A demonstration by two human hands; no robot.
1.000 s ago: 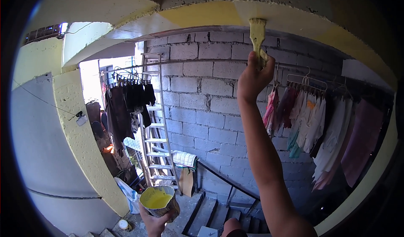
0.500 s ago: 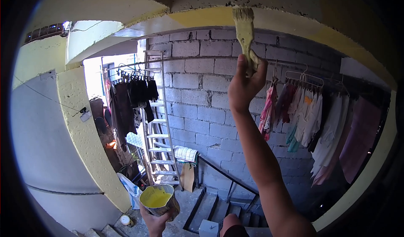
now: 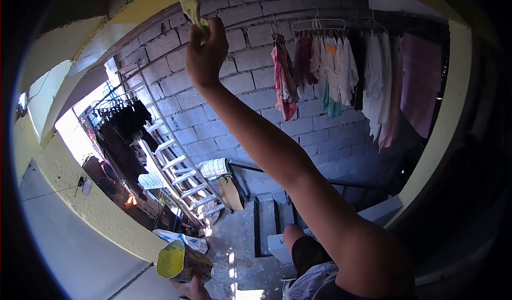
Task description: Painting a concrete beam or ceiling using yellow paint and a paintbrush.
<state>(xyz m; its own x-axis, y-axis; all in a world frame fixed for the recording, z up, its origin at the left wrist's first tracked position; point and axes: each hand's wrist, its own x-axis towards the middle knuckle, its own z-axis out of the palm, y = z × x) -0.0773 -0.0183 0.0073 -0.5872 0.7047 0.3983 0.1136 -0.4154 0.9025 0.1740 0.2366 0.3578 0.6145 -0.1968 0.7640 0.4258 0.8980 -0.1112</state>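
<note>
My right hand point(image 3: 207, 57) is raised high, its fingers closed round the handle of a paintbrush point(image 3: 190, 2) smeared with pale yellow paint. The bristles point up at the yellow-painted beam point(image 3: 141, 4) along the top; whether they touch it I cannot tell, as the brush tip runs to the picture's upper edge. Low down, my left hand point(image 3: 193, 288) grips a container point(image 3: 194, 265) from beneath and the side. Yellow paint point(image 3: 170, 258) coats its inside, and its mouth is tilted toward the left.
A metal ladder point(image 3: 176, 161) leans by the grey block wall point(image 3: 240, 86). Dark clothes point(image 3: 125, 126) hang on the left, lighter clothes point(image 3: 338, 68) on the right. Below are steps point(image 3: 265, 225) with a dark handrail point(image 3: 246, 166) and a white sack point(image 3: 184, 241).
The view has turned and tilted. My right hand with the paintbrush now appears further left and higher; the container in my left hand has tipped more toward the left.
</note>
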